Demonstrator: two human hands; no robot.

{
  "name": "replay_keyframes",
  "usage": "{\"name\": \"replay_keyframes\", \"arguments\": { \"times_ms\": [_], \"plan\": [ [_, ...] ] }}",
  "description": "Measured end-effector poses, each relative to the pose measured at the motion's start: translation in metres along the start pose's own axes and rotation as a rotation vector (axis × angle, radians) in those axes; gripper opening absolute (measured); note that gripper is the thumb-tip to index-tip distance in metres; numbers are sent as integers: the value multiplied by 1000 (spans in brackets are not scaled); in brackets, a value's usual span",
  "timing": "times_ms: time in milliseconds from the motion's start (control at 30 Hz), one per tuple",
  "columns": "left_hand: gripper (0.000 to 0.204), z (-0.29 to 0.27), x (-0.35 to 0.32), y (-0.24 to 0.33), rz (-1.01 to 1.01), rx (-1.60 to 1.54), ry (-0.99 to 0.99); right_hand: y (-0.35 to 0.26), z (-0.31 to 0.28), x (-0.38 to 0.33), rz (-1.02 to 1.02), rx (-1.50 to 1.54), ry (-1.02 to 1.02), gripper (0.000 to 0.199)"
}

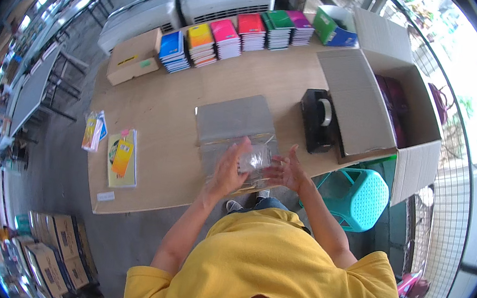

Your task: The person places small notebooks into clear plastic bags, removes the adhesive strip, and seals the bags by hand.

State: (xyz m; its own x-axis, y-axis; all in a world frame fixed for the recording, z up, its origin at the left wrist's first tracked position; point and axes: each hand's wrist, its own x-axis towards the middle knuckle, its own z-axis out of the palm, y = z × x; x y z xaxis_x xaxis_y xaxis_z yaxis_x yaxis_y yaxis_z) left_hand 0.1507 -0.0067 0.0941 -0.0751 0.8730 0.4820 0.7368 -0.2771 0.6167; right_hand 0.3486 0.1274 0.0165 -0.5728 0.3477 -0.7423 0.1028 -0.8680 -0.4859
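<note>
A grey board (236,117) with a crosswise fold or edge lies on the table in front of me. At its near end is a shiny clear plastic-wrapped item (255,159); glare hides what is inside. My left hand (229,168) rests against the left side of the plastic, fingers extended rather than wrapped round it. On the other side, my right hand (286,171) has its fingers spread, the tips close to the plastic; whether they touch it I cannot tell.
Stacks of coloured notebooks (224,38) line the far edge beside a closed carton (134,56). To the right stand a black box with a pale handle (317,122), an open carton (365,104) and a turquoise stool (361,200). Booklets (123,157) lie left.
</note>
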Motion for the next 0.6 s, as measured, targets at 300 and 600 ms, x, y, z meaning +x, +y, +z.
{"name": "replay_keyframes", "arguments": {
  "times_ms": [300, 600],
  "plan": [
    [103, -16, -14, -7, -329, -37, 2, -87, 66, -203, -618, -611, -134, 73],
    [103, 50, -45, -74, -510, 493, -441, -264, -59, -357, -1201, -1212, 996, 64]
  ]
}}
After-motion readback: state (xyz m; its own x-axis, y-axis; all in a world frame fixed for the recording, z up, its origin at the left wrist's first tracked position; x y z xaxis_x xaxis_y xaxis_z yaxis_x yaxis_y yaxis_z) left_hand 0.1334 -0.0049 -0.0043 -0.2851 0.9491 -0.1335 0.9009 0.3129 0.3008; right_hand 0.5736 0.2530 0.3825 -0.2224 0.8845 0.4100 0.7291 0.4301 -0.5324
